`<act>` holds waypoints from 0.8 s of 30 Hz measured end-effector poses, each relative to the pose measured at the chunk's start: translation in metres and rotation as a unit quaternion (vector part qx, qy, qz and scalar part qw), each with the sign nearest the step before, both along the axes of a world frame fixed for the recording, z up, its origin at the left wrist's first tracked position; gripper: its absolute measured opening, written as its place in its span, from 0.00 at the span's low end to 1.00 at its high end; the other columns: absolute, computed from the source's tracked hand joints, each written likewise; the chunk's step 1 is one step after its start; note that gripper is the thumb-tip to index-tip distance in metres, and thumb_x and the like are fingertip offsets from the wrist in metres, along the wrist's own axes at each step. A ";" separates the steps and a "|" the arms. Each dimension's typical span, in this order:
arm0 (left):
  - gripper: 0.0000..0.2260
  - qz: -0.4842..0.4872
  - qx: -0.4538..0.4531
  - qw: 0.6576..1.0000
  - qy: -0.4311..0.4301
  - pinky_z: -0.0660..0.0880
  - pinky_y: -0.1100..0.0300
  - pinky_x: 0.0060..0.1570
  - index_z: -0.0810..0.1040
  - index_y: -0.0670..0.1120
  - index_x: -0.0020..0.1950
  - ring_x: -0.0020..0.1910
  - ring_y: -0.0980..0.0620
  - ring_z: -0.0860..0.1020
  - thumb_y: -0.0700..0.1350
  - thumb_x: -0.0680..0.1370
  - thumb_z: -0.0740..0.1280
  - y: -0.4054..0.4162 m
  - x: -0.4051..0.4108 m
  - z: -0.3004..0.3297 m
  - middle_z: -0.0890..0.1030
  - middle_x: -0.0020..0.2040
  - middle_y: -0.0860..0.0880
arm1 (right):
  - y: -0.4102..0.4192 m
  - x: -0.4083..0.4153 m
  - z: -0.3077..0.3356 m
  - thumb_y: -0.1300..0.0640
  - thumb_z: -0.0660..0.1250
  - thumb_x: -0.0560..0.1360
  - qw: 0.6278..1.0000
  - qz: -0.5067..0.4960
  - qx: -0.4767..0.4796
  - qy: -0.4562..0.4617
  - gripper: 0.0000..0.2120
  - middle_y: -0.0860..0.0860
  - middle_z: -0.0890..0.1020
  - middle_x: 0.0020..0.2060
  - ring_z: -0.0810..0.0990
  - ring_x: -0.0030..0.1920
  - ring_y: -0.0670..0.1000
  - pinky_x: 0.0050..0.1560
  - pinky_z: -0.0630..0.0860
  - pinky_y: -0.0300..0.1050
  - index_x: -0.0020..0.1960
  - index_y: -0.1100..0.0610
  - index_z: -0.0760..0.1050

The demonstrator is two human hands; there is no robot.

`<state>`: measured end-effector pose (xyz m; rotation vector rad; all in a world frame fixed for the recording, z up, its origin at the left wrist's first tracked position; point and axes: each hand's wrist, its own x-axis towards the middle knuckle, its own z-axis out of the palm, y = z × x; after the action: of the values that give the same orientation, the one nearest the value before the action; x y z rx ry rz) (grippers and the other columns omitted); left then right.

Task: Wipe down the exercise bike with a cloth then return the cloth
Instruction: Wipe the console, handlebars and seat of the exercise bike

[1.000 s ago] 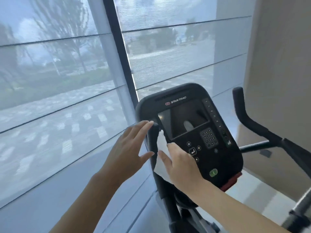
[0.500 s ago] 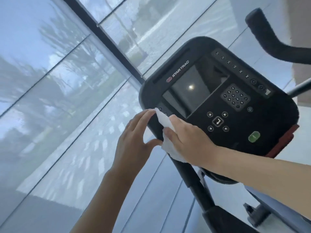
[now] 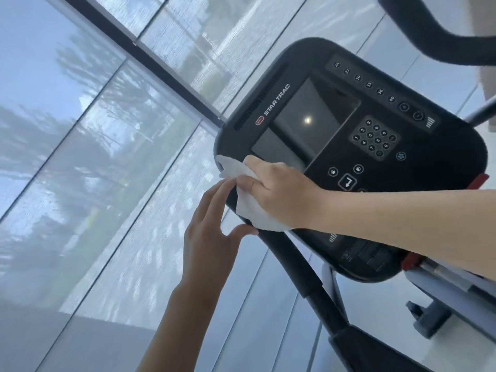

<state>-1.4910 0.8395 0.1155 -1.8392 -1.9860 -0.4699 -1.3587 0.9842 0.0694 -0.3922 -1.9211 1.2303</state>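
The exercise bike's black console (image 3: 335, 84) fills the upper right, tilted, with a dark screen, a number keypad and arrow buttons. My right hand (image 3: 279, 194) grips a white cloth (image 3: 249, 208) and presses it against the console's lower left edge. My left hand (image 3: 212, 226) is just left of it with straight fingers. Its fingertips touch the cloth and the console's rim, and its thumb reaches under the edge. A black handlebar (image 3: 434, 36) curves across the top right.
A tall window (image 3: 94, 157) with a dark frame bar stands right behind the bike on the left. The bike's black post (image 3: 303, 275) runs down to the lower right, beside grey frame parts (image 3: 445, 288).
The view has tilted and come closer to the console. My right hand has slid the cloth along the console's left edge, and my left hand has stayed beside it.
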 end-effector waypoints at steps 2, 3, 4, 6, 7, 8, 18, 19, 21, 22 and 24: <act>0.40 -0.002 0.004 1.000 0.004 0.74 0.70 0.61 0.71 0.56 0.78 0.69 0.57 0.76 0.45 0.69 0.83 0.000 0.001 -0.001 0.74 0.72 0.63 | -0.010 -0.006 -0.002 0.47 0.56 0.88 1.000 0.007 -0.025 0.018 0.13 0.49 0.76 0.34 0.77 0.36 0.53 0.39 0.73 0.53 0.47 0.50 0.67; 0.40 -0.001 0.005 1.000 0.003 0.74 0.69 0.61 0.71 0.56 0.78 0.70 0.58 0.76 0.44 0.69 0.83 0.000 0.001 -0.001 0.74 0.73 0.62 | -0.015 -0.006 -0.008 0.48 0.55 0.88 0.999 0.012 -0.031 0.008 0.11 0.50 0.77 0.35 0.77 0.37 0.55 0.42 0.75 0.55 0.52 0.52 0.71; 0.40 -0.001 0.007 1.000 -0.002 0.74 0.68 0.62 0.71 0.55 0.78 0.70 0.58 0.76 0.44 0.69 0.83 -0.001 0.001 -0.001 0.74 0.73 0.62 | -0.017 -0.003 -0.018 0.48 0.54 0.88 0.999 0.017 -0.024 -0.020 0.12 0.51 0.78 0.38 0.78 0.39 0.57 0.46 0.77 0.56 0.58 0.54 0.73; 0.40 0.002 0.010 1.000 -0.013 0.75 0.66 0.62 0.70 0.56 0.78 0.70 0.58 0.75 0.44 0.69 0.83 0.000 0.001 -0.002 0.73 0.73 0.63 | -0.020 0.007 -0.045 0.50 0.55 0.86 0.994 0.031 0.014 -0.107 0.12 0.52 0.78 0.43 0.79 0.44 0.61 0.48 0.77 0.58 0.63 0.53 0.73; 0.41 0.003 0.011 1.000 -0.017 0.75 0.65 0.62 0.70 0.57 0.78 0.70 0.58 0.75 0.44 0.69 0.83 0.000 0.002 -0.003 0.73 0.73 0.64 | -0.022 0.013 -0.060 0.50 0.56 0.85 0.988 0.045 0.005 -0.145 0.09 0.51 0.77 0.42 0.79 0.44 0.61 0.46 0.76 0.56 0.58 0.51 0.74; 0.41 0.001 0.014 1.000 -0.019 0.75 0.65 0.63 0.70 0.57 0.78 0.70 0.59 0.75 0.44 0.69 0.83 -0.001 0.002 -0.004 0.73 0.73 0.65 | -0.023 0.021 -0.069 0.49 0.57 0.85 0.983 0.063 -0.022 -0.169 0.08 0.49 0.77 0.40 0.79 0.44 0.59 0.42 0.74 0.52 0.50 0.48 0.72; 0.40 -0.002 0.033 0.999 -0.002 0.64 0.67 0.75 0.72 0.51 0.79 0.76 0.58 0.68 0.45 0.68 0.83 -0.002 0.004 -0.010 0.75 0.74 0.57 | 0.000 0.001 0.008 0.47 0.58 0.84 0.996 0.081 -0.026 -0.003 0.21 0.36 0.79 0.40 0.77 0.40 0.39 0.42 0.72 0.44 0.44 0.19 0.71; 0.40 -0.001 0.035 0.999 0.002 0.65 0.64 0.75 0.72 0.50 0.78 0.76 0.55 0.69 0.44 0.68 0.83 -0.002 0.004 -0.010 0.75 0.74 0.56 | -0.006 0.001 0.002 0.47 0.59 0.84 0.996 0.080 -0.035 -0.003 0.18 0.39 0.79 0.40 0.78 0.42 0.42 0.43 0.74 0.46 0.48 0.21 0.73; 0.39 -0.003 0.042 0.999 0.004 0.66 0.64 0.75 0.73 0.48 0.78 0.76 0.53 0.69 0.43 0.68 0.83 -0.001 0.004 -0.010 0.76 0.74 0.54 | -0.014 0.002 -0.025 0.43 0.57 0.83 0.995 0.068 -0.063 -0.033 0.10 0.46 0.80 0.42 0.81 0.46 0.51 0.51 0.79 0.59 0.53 0.40 0.77; 0.39 -0.004 0.043 0.999 0.003 0.64 0.66 0.75 0.73 0.48 0.77 0.76 0.54 0.69 0.43 0.68 0.83 -0.001 0.004 -0.010 0.76 0.74 0.54 | -0.018 0.006 -0.040 0.42 0.56 0.83 0.993 0.062 -0.069 -0.068 0.14 0.48 0.80 0.42 0.81 0.47 0.53 0.54 0.79 0.63 0.52 0.47 0.76; 0.39 -0.003 0.041 0.999 -0.001 0.63 0.69 0.75 0.73 0.48 0.77 0.76 0.54 0.69 0.44 0.68 0.83 0.000 0.003 -0.010 0.76 0.74 0.54 | -0.024 0.017 -0.065 0.43 0.56 0.84 0.984 0.083 -0.104 -0.121 0.15 0.49 0.79 0.42 0.81 0.46 0.53 0.56 0.80 0.60 0.48 0.51 0.75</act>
<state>-1.4884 0.8393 0.1055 -1.7965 -1.9326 -0.5472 -1.3417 0.9603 0.0044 -0.5191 -2.0676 1.5613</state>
